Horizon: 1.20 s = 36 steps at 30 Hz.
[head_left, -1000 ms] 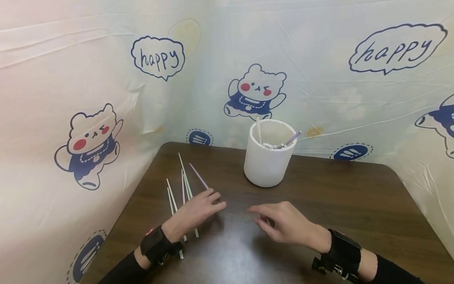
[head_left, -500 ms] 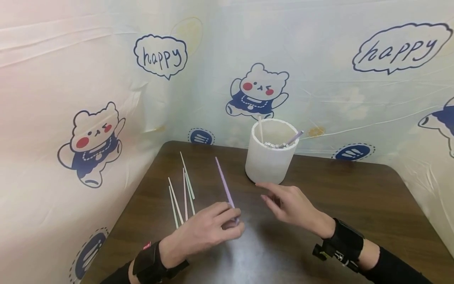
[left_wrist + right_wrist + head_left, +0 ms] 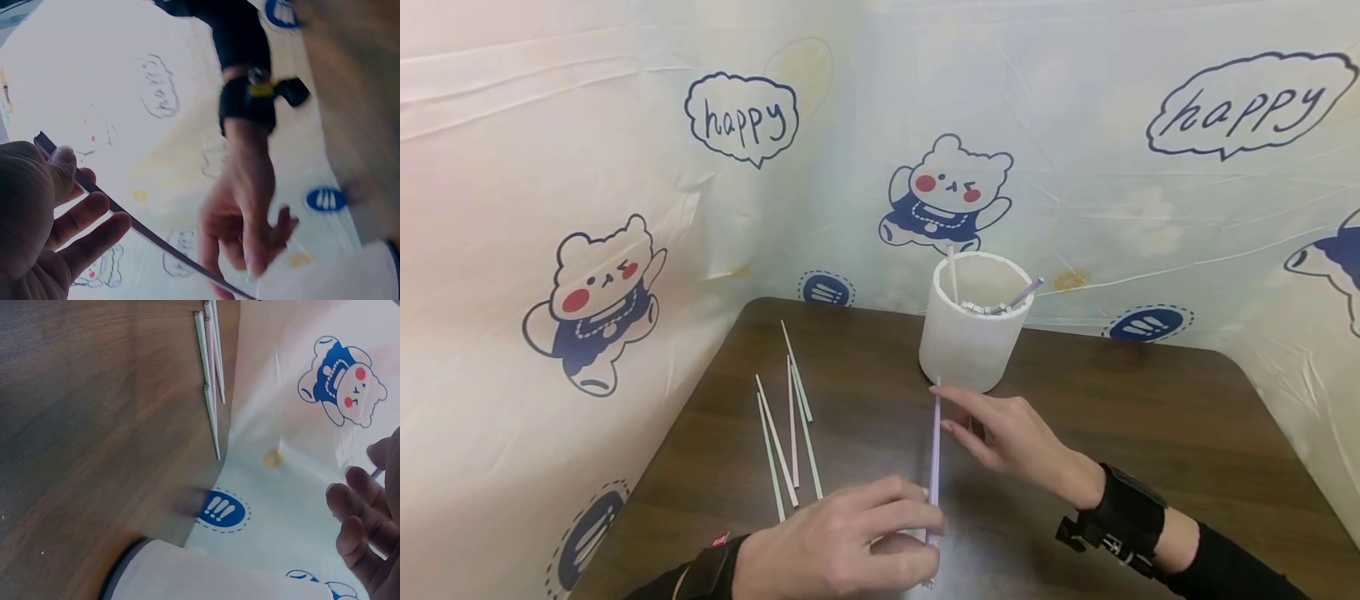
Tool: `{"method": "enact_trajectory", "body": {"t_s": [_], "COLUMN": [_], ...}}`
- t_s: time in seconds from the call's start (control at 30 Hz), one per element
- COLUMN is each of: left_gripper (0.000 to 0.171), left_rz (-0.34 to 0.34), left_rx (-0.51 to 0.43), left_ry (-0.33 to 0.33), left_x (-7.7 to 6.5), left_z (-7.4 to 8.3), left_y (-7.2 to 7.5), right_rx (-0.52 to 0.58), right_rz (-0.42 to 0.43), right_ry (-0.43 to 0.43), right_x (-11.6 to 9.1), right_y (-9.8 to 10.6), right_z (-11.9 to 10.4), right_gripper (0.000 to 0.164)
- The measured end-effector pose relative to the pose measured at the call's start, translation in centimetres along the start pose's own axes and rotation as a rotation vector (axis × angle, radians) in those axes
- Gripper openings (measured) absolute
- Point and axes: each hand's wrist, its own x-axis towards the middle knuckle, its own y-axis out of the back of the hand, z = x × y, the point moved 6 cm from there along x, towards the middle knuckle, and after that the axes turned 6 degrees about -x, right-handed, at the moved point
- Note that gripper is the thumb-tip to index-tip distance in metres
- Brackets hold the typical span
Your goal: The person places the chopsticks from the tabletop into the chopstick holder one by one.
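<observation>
A lilac chopstick (image 3: 936,458) is pinched near its thick end between the thumb and fingers of my left hand (image 3: 835,542). It points away over the table, its thin end towards the white pot. In the left wrist view the chopstick (image 3: 162,244) slants down from the left hand (image 3: 56,231). My right hand (image 3: 1011,433) is at its thin end, the index fingertip on or right beside it. The thumb is close to the shaft in the head view; the left wrist view shows the right hand (image 3: 240,206) with thumb and index apart, not visibly pinching.
Several pale chopsticks (image 3: 793,425) in green, white and pink lie on the brown table's (image 3: 1075,392) left side. A white round pot (image 3: 964,346) stands behind my right hand, with chopsticks inside. A printed cloth (image 3: 820,167) hangs behind and around.
My left hand has picked up the lilac chopstick from the table, brought it right and nearer, and turned it to point forward. The right hand rose slightly towards the pot; the chopstick now reaches its fingertips.
</observation>
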Motion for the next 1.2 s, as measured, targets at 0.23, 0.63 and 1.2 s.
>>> {"method": "enact_trajectory", "body": {"t_s": [0.23,0.63,1.2], "left_gripper": [0.013,0.01,0.025], "left_rz": [-0.017,0.169,0.419], "left_rx": [-0.212,-0.143,-0.094], "left_ry": [0.051,-0.026,0.046], "left_x": [-0.1,0.2,5.8], "left_z": [0.7,0.0,-6.5], "left_y": [0.7,1.7,3.7], "right_rx": [-0.06,-0.134,-0.138], "right_rz": [0.079,0.142,0.232], "right_ry": [0.188,0.294,0.133], "right_x": [-0.3,-0.5,3.6], "right_y": [0.0,-0.2,4.5], "right_z": [-1.8,-2.9,1.9], "right_gripper": [0.029,0.025,0.041]}}
